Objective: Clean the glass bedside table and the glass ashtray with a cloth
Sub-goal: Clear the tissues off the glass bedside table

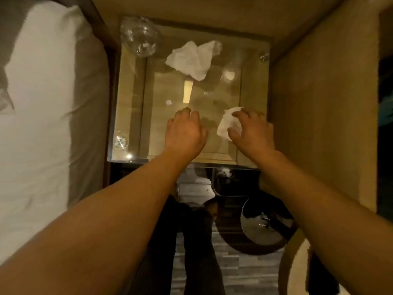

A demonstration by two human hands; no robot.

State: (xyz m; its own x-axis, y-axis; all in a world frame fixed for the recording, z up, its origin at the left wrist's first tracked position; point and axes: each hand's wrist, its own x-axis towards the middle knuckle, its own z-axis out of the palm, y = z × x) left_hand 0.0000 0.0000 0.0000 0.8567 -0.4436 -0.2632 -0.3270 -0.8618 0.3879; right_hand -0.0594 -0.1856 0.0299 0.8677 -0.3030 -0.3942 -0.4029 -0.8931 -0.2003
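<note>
The glass bedside table [131, 99] fills the middle of the view, with a wooden cabinet showing through its top. A clear glass ashtray [140, 37] sits at its far left corner. A crumpled white cloth [192, 59] lies loose at the far centre. My right hand [252, 130] presses a smaller white cloth [227, 125] onto the glass near the front right, fingers curled over it. My left hand [184, 130] rests on the glass beside it, fingers bent and holding nothing.
A bed with a white pillow [36, 116] runs along the left. A wooden wall panel [319, 107] closes in the right side. Below the table's front edge are dark trousers, a striped floor and a round shiny object [263, 226].
</note>
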